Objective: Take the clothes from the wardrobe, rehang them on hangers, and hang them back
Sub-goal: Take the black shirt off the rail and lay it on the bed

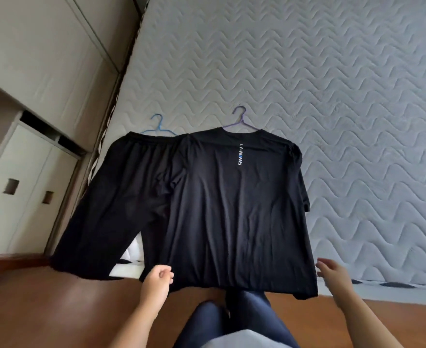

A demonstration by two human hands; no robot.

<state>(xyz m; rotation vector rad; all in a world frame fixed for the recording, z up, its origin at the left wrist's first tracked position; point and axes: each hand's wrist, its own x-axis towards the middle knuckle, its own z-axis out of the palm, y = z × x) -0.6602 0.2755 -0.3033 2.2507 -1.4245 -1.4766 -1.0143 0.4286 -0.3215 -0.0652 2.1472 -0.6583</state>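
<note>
A black T-shirt [234,209] with white lettering lies flat on the bed, on a purple hanger [242,120] whose hook sticks out at the collar. Left of it lie black trousers [116,197] on a blue hanger [157,126], their legs hanging over the bed's edge. My left hand [156,280] hovers at the shirt's lower left hem with fingers loosely curled, holding nothing. My right hand [332,275] is beside the lower right hem, fingers relaxed and apart from the cloth.
The grey quilted mattress [332,96] fills the right and back. White wardrobe doors [31,71] and a low cabinet [23,187] stand at the left. Brown wooden floor [43,310] lies in front, with my legs [232,320] at the bed's edge.
</note>
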